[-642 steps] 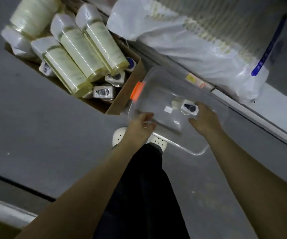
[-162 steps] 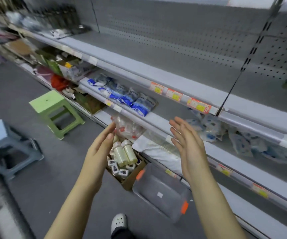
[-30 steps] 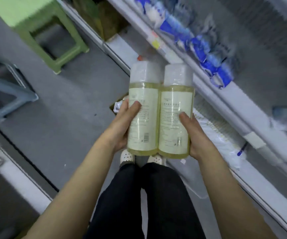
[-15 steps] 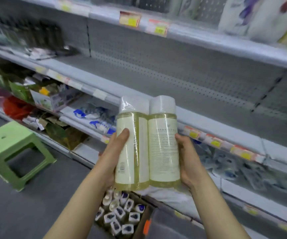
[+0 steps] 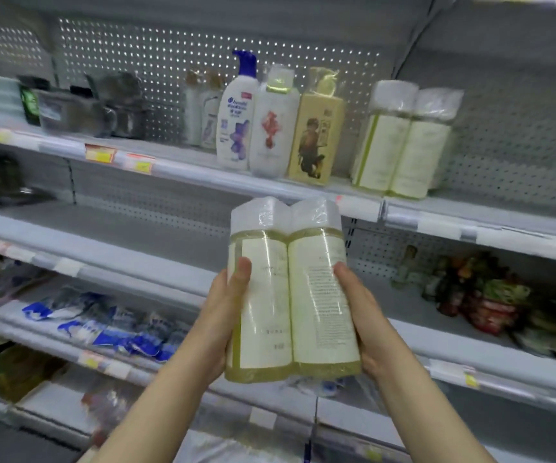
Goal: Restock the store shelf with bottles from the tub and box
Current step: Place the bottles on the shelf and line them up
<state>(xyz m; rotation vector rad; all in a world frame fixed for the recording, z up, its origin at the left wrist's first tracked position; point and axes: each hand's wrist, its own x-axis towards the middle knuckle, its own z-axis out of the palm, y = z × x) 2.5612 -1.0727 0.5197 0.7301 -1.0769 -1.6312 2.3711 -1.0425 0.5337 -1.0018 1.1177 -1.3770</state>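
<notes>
**A:** What did the hands have there?

**B:** A shrink-wrapped twin pack of bottles [image 5: 291, 292], upright, pale yellow liquid under white caps. The left hand [image 5: 225, 315] was clamped on the pack's left side, thumb lying up the front of the label. The right hand [image 5: 367, 315] was pressed against the right side, thumb on the front too, palm cupped under the lower corner. So both hands were closed on it, one each side, with the pack squeezed between them.

**A:** And where was the pack against the shelving?

**B:** In the air, near the camera, in front of the shelf edge [image 5: 363, 205] and below the row standing on that shelf. It touched no shelf.

**A:** What stood up there?

**B:** A matching twin pack [image 5: 403, 142] far right, standing on the shelf. Just left of it a tan bottle [image 5: 315, 135], then a white wrapped bottle [image 5: 273, 128], then a white pump bottle with a blue top [image 5: 236, 118]. Further left were dark containers, too blurred to name.

**A:** Lower down?

**B:** Blue and white packets [image 5: 102, 325] on a lower shelf at left, and mixed colourful goods [image 5: 477, 295] at right, blurred.
</notes>
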